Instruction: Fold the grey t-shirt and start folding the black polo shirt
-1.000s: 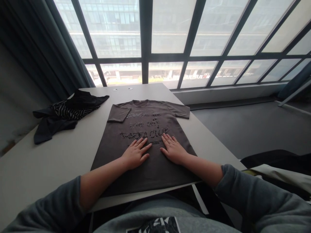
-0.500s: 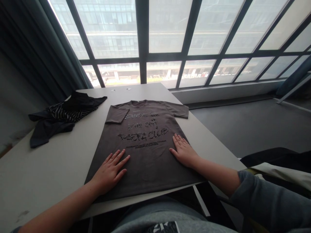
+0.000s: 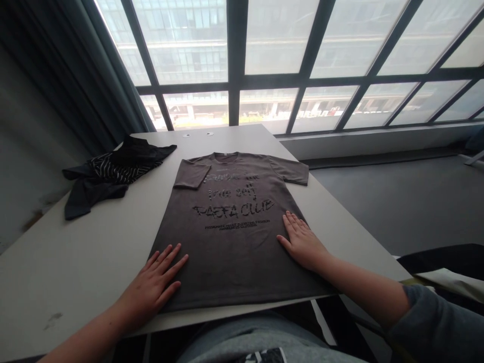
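nearest the camera, a grey sleeve [image 3: 438, 322] covers the right forearm at the lower right, while the left forearm comes in bare from the lower left. the left hand [image 3: 153, 290] lies flat, palm down, at the near left corner of a dark grey t-shirt [image 3: 230, 237], its fingers [image 3: 170, 262] loosely spread and straight, partly on the cloth and partly on the white bench [image 3: 75, 262] beside the hem; it grips nothing. the right hand [image 3: 302, 242] lies flat on the shirt's right edge, a little farther off than the left, fingers close together and straight, pressed onto the fabric and pinching nothing. the two hands are well apart, one at each side of the shirt. the shirt is spread face up on the bench in front of the person, hem toward the near edge, collar toward the window, both short sleeves laid out, with dark printed lettering [image 3: 234, 206] across the chest. farther off on the left of the bench lies a crumpled dark garment with a striped part [image 3: 109, 174], apart from the shirt. beyond the bench stands a large window with dark frames [image 3: 236, 80], and a dark curtain [image 3: 75, 85] hangs at the left.
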`<control>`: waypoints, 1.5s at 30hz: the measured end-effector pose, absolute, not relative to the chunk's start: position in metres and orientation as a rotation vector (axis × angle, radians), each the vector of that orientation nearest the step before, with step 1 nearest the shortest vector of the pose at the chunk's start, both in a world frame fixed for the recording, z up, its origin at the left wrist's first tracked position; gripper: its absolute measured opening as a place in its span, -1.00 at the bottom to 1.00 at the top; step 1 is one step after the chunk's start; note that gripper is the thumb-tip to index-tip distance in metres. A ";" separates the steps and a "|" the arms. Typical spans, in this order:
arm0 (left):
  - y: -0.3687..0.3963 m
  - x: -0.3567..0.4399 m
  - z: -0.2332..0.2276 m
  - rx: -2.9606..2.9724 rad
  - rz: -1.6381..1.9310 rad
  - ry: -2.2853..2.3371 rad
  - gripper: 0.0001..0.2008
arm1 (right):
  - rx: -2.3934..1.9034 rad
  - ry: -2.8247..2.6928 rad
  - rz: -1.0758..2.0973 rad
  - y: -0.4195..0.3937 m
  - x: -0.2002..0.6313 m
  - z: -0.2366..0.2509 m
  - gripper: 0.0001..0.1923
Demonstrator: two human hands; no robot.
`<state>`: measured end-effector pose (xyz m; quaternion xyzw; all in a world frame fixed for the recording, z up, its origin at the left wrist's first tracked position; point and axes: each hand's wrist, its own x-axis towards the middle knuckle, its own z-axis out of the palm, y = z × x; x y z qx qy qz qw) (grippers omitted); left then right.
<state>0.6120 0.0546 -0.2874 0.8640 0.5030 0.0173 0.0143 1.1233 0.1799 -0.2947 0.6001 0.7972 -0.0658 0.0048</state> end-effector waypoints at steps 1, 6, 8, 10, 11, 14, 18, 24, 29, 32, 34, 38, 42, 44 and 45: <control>0.051 0.609 -0.286 2.701 0.052 1.543 -0.36 | 1.880 2.499 -0.208 0.179 1.124 -0.295 -0.06; 0.036 0.595 -0.274 2.737 0.060 1.439 -0.35 | 1.868 2.502 -0.210 0.175 1.128 -0.295 -0.07; 0.043 0.597 -0.266 2.729 0.081 1.399 -0.37 | 1.839 2.530 -0.209 0.180 1.124 -0.291 -0.09; 0.064 0.608 -0.259 2.713 0.115 1.380 -0.40 | 1.777 2.613 -0.190 0.195 1.108 -0.286 -0.11; 0.080 0.617 -0.258 2.705 0.131 1.377 -0.41 | 1.735 2.667 -0.178 0.207 1.096 -0.282 -0.12; 0.151 0.660 -0.260 2.694 0.169 1.365 -0.43 | 1.622 2.769 -0.192 0.254 1.048 -0.277 -0.12; 0.249 0.729 -0.273 2.591 0.184 1.489 -0.42 | 1.640 2.694 -0.250 0.323 0.999 -0.281 -0.15; 0.299 0.766 -0.292 2.476 0.127 1.565 -0.33 | 1.628 2.624 -0.330 0.368 1.021 -0.298 -0.14; 0.291 0.758 -0.300 2.485 0.156 1.562 -0.36 | 1.752 2.528 -0.341 0.377 1.066 -0.302 -0.13; 0.290 0.758 -0.298 2.470 0.122 1.570 -0.35 | 1.903 2.411 -0.318 0.386 1.079 -0.300 -0.13; 0.290 0.759 -0.296 2.474 0.113 1.569 -0.35 | 1.984 2.346 -0.287 0.393 1.079 -0.296 -0.12; 0.288 0.761 -0.295 2.487 0.123 1.587 -0.37 | 1.875 2.543 -0.178 0.404 1.047 -0.285 -0.15; 0.286 0.762 -0.292 2.498 0.078 1.606 -0.37 | 1.438 2.850 -0.285 0.419 0.996 -0.285 -0.16; 0.285 0.763 -0.291 2.508 0.066 1.616 -0.37 | 1.225 2.917 -0.370 0.428 0.980 -0.292 -0.17; 0.285 0.763 -0.290 2.511 0.066 1.619 -0.37 | 1.143 2.933 -0.395 0.434 0.976 -0.296 -0.17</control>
